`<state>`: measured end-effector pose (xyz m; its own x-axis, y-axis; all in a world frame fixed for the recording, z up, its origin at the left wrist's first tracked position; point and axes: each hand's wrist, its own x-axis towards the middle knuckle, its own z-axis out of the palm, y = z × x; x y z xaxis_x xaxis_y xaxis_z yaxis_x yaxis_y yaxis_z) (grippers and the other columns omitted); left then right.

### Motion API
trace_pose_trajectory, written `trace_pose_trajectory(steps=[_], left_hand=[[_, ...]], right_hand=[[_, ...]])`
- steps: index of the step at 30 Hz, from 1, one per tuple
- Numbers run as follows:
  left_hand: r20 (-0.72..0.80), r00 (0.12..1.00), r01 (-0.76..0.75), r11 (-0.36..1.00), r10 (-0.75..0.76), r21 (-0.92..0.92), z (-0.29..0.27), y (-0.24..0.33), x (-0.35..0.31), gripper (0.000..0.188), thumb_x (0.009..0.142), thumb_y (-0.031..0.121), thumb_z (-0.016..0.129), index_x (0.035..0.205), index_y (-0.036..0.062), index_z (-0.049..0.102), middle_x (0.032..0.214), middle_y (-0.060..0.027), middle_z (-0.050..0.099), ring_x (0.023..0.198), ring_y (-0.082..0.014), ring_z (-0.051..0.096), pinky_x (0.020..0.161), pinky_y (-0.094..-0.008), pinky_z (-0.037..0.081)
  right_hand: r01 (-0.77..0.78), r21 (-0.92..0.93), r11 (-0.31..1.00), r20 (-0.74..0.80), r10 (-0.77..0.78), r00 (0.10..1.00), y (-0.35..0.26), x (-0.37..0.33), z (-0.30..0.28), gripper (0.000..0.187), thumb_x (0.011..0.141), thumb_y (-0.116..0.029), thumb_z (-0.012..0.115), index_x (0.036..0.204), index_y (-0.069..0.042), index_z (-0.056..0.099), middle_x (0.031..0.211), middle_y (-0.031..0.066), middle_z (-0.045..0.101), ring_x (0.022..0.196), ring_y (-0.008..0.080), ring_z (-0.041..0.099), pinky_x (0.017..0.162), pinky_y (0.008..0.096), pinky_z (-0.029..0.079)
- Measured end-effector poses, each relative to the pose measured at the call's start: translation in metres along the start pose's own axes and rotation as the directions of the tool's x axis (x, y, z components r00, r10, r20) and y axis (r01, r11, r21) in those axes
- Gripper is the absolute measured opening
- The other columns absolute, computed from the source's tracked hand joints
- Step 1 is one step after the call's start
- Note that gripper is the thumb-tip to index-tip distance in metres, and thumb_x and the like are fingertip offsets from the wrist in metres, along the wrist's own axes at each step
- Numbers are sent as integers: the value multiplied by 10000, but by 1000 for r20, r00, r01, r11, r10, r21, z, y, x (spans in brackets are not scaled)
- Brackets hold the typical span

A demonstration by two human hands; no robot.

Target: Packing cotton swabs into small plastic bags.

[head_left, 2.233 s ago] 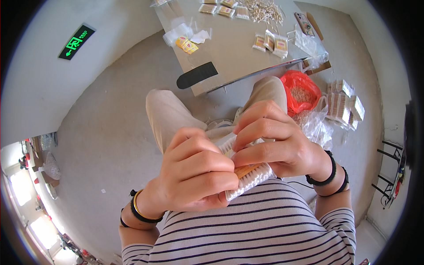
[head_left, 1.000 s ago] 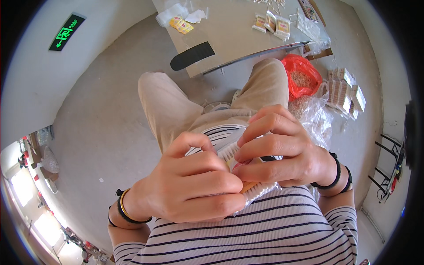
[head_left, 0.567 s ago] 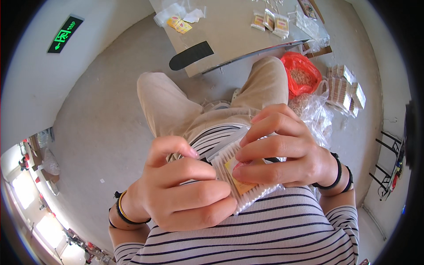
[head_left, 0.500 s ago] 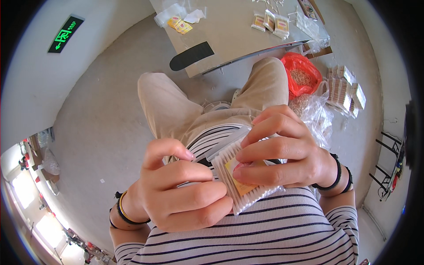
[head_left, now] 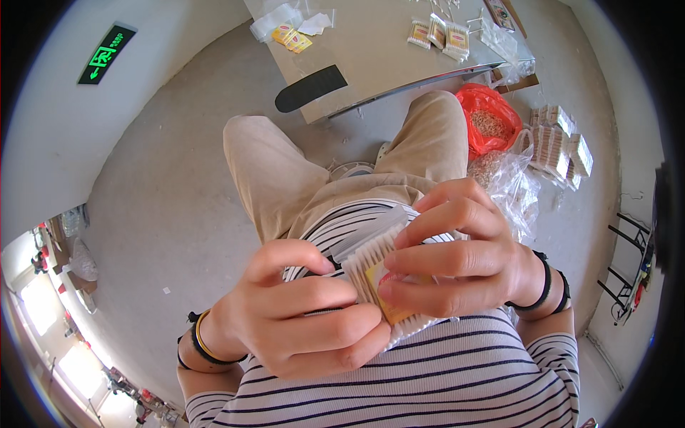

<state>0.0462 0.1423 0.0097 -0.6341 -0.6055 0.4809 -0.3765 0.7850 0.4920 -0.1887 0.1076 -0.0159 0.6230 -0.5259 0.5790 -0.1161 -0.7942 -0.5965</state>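
Observation:
In front of my striped shirt, a clear plastic packet of cotton swabs (head_left: pixel 362 272) is held tilted between both hands. A yellow label (head_left: pixel 397 312) shows through its face, and a see-through flap (head_left: pixel 371 234) sticks out along its far edge. My left hand (head_left: pixel 314 314) is closed on the packet's left and near side, its index finger bent near the flap. My right hand (head_left: pixel 464 250) grips the right side, with fingertips lying over the label. Both thumbs and the packet's underside are hidden.
Ahead stands a table (head_left: pixel 385 64) bearing filled swab packets (head_left: pixel 439 36), yellow labels with clear bags (head_left: pixel 291 37), and a dark strip (head_left: pixel 311 88). Right of my knee are a red bag (head_left: pixel 492 118) of loose swabs, a clear bag (head_left: pixel 510 185) and stacked packets (head_left: pixel 560 146).
My left fingers have slid a little right over the packet's near side, covering more of it. The right hand has shifted slightly, still holding on.

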Motion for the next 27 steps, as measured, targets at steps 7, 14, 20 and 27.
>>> trace_pose_trajectory(steps=[7, 14, 20, 27], left_hand=[[18, 999, -25, 994, 27, -105, 8, -7, 0, 238, 668, 159, 759, 865, 267, 681, 862, 117, 518, 756, -68, 535, 793, -334, 434], [-134, 962, 174, 913, -238, -369, 6, -19, -3, 476, 615, 340, 909, 917, 134, 604, 863, -2, 555, 768, -170, 560, 761, -328, 466], [228, 706, 555, 323, -671, -767, 19, -14, -9, 429, 753, 268, 867, 1013, 37, 618, 920, -36, 602, 862, -159, 568, 827, -287, 455], [472, 671, 559, -28, -572, -829, 17, -14, -10, 237, 957, 152, 652, 1119, -18, 619, 986, -13, 635, 907, -88, 566, 846, -245, 452]], right_hand=[[34, -45, 998, -41, -36, 999, 0, 0, 6, 242, 607, -175, 723, 844, -137, 690, 949, -10, 625, 879, 183, 606, 804, 354, 503], [44, -208, 977, -101, -66, 993, 0, -2, -2, 273, 618, -166, 747, 888, -169, 706, 979, -31, 646, 887, 160, 605, 789, 337, 500], [-11, -457, 890, -140, -59, 988, -4, -3, -1, 340, 726, -163, 801, 1017, -270, 661, 1059, -60, 583, 958, 136, 517, 876, 334, 446], [26, -581, 813, -153, -140, 978, 2, -2, 9, 382, 683, -217, 830, 1013, -338, 678, 1069, -100, 567, 935, 104, 471, 866, 313, 413]])
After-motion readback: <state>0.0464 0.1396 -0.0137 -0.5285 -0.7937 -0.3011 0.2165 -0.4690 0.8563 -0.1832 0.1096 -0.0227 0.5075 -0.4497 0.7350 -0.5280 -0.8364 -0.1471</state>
